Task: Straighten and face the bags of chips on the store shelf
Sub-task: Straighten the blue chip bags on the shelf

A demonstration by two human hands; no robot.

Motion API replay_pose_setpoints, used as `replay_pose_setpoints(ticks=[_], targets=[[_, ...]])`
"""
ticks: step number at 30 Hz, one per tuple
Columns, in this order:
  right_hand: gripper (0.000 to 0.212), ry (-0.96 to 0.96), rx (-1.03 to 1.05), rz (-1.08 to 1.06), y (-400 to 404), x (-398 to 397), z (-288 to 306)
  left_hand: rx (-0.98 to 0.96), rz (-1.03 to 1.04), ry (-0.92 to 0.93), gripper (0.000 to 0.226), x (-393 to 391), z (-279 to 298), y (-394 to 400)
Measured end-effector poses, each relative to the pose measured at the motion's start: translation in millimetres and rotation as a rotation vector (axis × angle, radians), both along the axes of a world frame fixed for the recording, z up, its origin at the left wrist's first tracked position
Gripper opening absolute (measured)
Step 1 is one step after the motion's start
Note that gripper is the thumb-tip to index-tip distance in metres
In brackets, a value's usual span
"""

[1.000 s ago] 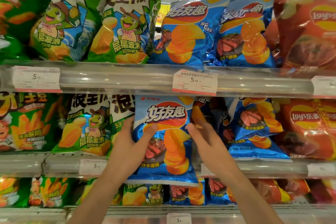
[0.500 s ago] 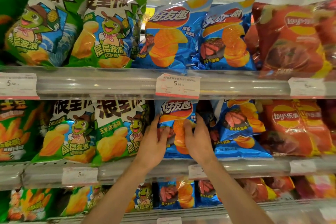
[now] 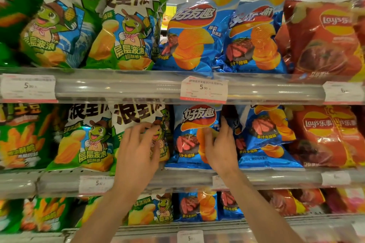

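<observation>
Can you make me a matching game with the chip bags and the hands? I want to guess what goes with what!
Things:
1. left hand
2. right hand
3. red bag
4. price tag

Matches:
A. on the blue bag
B. far right of the middle shelf
C. on the green turtle bag
D. on the upper shelf rail

Pairs: 1-C, 2-A, 3-B, 4-D

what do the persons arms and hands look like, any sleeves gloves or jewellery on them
Both forearms are bare as far as the view shows, with no sleeve edge in sight. The left hand and right hand wear no gloves. No rings, bracelets or watch show on the visible fingers and wrists. Fingernails look short and unpainted, though the picture is slightly blurred.
</observation>
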State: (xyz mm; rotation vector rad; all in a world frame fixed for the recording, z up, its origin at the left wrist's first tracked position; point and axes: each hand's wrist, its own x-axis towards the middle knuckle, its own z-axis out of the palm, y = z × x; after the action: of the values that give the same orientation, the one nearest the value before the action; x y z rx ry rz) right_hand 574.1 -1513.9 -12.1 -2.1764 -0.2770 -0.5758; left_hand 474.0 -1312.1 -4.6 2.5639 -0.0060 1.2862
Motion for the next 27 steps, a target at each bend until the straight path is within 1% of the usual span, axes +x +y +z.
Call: replay_pose_setpoints(ticks=[2, 4, 5, 9, 11, 13, 15, 18, 20, 23, 24, 27], targets=[[0.079, -0.040, -0.117, 0.028, 2, -11, -7, 0.053, 0.044, 0.006, 0.048, 2, -2, 12], [0.085, -0.033, -0.291, 0.037, 5, -17, -14, 0.090, 0.031, 0.008, 0.048, 5, -6, 16], [0.085, -0.025, -0.342, 0.028, 5, -16, -15, 0.099, 0.020, 0.008, 0.048, 6, -8, 17], [0.084, 0.015, -0.383, 0.001, 6, -13, -11, 0.056, -0.024, 0.005, 0.045, 6, -9, 18], [0.082, 0.035, -0.308, 0.036, 6, -16, -8, 0.036, -0.047, 0.028, 0.045, 3, -8, 18], [0.080, 0.052, -0.144, 0.075, 1, -25, -7, -0.007, -0.100, 0.050, 0.043, -3, -9, 18], [0.071, 0.094, -0.031, 0.090, -8, -38, -8, -0.087, -0.164, 0.068, 0.039, -12, -13, 16], [0.057, 0.170, 0.135, 0.174, -30, -66, -17, -0.229, -0.255, 0.071, 0.035, -29, -23, 8], [0.046, 0.178, 0.212, 0.190, -48, -84, -23, -0.359, -0.304, 0.105, 0.031, -39, -32, -2], [0.017, 0.203, 0.319, 0.209, -78, -103, -32, -0.609, -0.360, 0.183, 0.025, -50, -46, -23], [0.015, 0.219, 0.348, 0.214, -88, -106, -35, -0.688, -0.366, 0.209, 0.025, -53, -50, -31], [0.022, 0.243, 0.383, 0.197, -119, -106, -43, -0.866, -0.364, 0.277, 0.021, -57, -63, -62]])
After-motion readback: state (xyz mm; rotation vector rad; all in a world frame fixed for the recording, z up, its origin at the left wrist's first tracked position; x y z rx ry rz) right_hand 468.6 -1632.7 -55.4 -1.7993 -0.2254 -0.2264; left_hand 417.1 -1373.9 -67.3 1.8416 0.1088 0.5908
